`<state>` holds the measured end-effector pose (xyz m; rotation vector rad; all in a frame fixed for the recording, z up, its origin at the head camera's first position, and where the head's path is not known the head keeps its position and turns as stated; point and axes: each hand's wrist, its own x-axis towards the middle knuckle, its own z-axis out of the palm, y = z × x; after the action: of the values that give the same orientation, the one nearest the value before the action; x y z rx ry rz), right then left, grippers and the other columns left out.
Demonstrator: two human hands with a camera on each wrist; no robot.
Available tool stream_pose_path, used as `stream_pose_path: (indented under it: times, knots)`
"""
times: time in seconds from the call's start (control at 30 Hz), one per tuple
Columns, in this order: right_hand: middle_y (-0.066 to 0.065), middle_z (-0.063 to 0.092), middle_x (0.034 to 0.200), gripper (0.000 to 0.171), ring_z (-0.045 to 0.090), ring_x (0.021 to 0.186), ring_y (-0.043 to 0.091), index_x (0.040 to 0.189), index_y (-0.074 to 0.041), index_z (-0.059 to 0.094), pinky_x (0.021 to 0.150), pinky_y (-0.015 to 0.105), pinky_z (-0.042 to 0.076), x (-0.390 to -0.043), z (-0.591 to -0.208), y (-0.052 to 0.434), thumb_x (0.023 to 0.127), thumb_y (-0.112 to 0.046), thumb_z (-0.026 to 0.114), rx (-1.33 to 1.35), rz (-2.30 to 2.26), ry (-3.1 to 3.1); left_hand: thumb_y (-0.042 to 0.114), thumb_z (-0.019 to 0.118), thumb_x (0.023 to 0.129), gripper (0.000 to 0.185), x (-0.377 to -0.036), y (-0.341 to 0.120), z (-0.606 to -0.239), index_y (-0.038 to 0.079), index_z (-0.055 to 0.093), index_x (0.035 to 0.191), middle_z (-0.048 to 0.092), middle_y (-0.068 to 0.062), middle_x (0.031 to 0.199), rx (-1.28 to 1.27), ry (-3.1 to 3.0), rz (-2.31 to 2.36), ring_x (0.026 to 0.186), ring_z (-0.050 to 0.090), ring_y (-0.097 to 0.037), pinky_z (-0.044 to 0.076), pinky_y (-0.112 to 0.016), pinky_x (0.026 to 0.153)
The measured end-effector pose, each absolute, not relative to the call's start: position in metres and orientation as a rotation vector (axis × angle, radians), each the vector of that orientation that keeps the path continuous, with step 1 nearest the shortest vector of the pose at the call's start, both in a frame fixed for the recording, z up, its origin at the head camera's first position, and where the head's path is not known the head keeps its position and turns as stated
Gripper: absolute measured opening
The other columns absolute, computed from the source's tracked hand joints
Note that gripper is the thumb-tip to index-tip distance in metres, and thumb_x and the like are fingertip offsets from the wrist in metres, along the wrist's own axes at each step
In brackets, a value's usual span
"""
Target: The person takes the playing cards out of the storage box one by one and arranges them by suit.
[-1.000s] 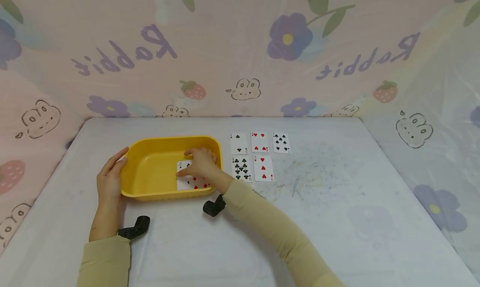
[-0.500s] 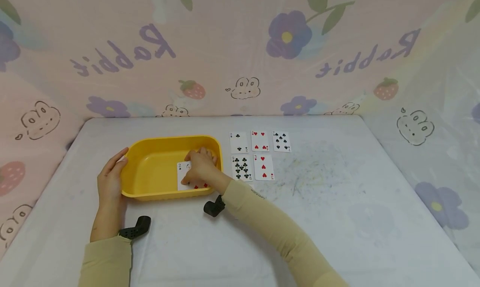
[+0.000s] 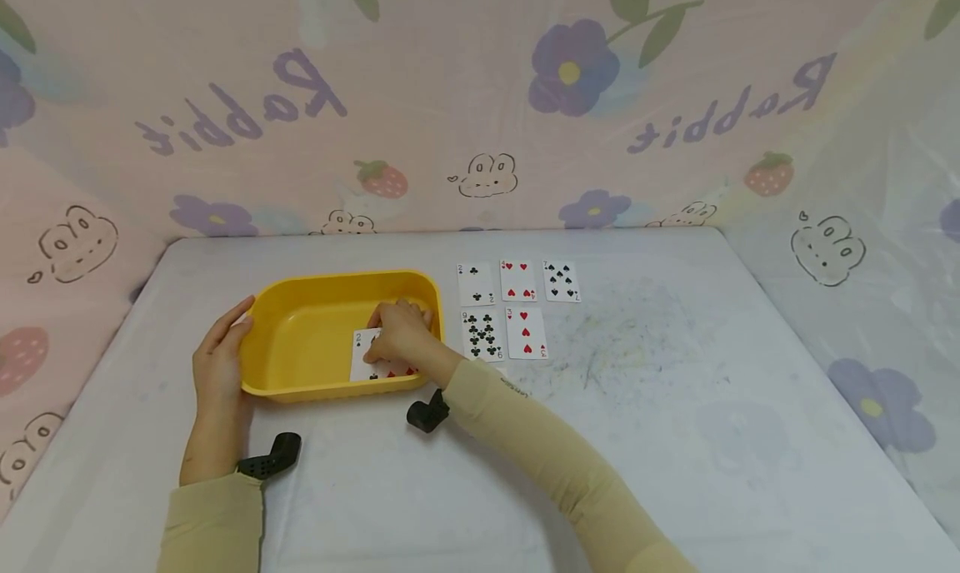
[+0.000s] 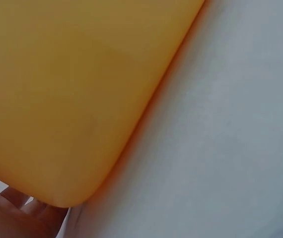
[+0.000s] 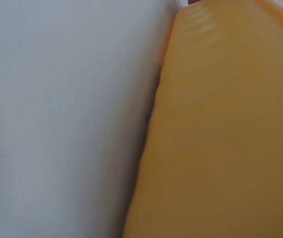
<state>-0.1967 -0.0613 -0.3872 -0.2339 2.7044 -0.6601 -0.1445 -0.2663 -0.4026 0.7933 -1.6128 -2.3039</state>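
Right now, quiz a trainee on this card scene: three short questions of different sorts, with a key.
1. True or false: the left hand rests against the outside of the yellow tub.
2. How many cards lie face up on the table, beside the tub?
3. Where does the right hand reach? A) into the tub B) to the table's far edge C) onto the wall

Key: 1 true; 2 five; 3 A.

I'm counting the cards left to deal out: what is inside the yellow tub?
Inside the yellow tub lie playing cards: the top one shows a black 2, with red pips below. The right hand covers most of them, so their count and faces stay hidden.
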Motion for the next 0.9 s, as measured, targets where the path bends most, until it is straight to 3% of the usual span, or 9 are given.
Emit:
stream_pose_path:
  times: [0.3, 0.47, 0.67, 0.8, 0.9]
  knots:
    - [-0.006, 0.067, 0.096, 0.018, 0.054, 0.092, 0.014, 0.097, -0.02, 0.068, 0.092, 0.034, 0.027, -0.2, -0.386, -0.058, 0.082, -0.025, 0.077, -0.27, -0.979, 2.704, 0.024, 0.06, 0.095, 0.036, -0.145, -0.265, -0.402, 0.021, 0.061, 0.131, 0.047, 0.01, 0.144, 0.783, -1.602, -2.305, 0.132, 0.039, -0.007, 0.036, -0.012, 0.105]
    - [-0.002, 0.069, 0.096, 0.018, 0.056, 0.097, 0.016, 0.101, -0.016, 0.07, 0.1, 0.037, 0.03, -0.2, -0.384, -0.055, 0.086, -0.025, 0.072, -0.284, -1.177, 2.701, 0.025, 0.059, 0.095, 0.036, -0.145, -0.266, -0.402, 0.022, 0.062, 0.13, 0.046, 0.011, 0.144, 0.803, -1.604, -2.307, 0.132, 0.038, -0.006, 0.034, -0.013, 0.107]
    - [-0.001, 0.069, 0.103, 0.016, 0.057, 0.104, 0.017, 0.099, -0.014, 0.068, 0.11, 0.042, 0.025, -0.202, -0.384, -0.053, 0.089, -0.027, 0.069, -0.249, -1.39, 2.666, 0.026, 0.06, 0.095, 0.036, -0.145, -0.267, -0.403, 0.024, 0.062, 0.13, 0.046, 0.013, 0.144, 0.819, -1.639, -2.28, 0.133, 0.037, -0.006, 0.032, -0.013, 0.108]
    - [-0.003, 0.068, 0.104, 0.015, 0.058, 0.107, 0.014, 0.098, -0.014, 0.068, 0.107, 0.032, 0.036, -0.206, -0.384, -0.05, 0.091, -0.027, 0.066, -0.232, -1.541, 2.6, 0.027, 0.06, 0.094, 0.036, -0.144, -0.268, -0.404, 0.024, 0.062, 0.13, 0.046, 0.012, 0.144, 0.807, -1.643, -2.28, 0.133, 0.037, -0.006, 0.034, -0.012, 0.106]
    - [0.0, 0.068, 0.103, 0.014, 0.059, 0.101, 0.012, 0.099, -0.012, 0.067, 0.09, 0.02, 0.047, -0.21, -0.383, -0.047, 0.092, -0.023, 0.065, -0.261, -1.704, 2.532, 0.026, 0.061, 0.094, 0.036, -0.144, -0.268, -0.405, 0.023, 0.062, 0.13, 0.046, 0.011, 0.144, 0.783, -1.629, -2.291, 0.133, 0.038, -0.007, 0.035, -0.011, 0.105]
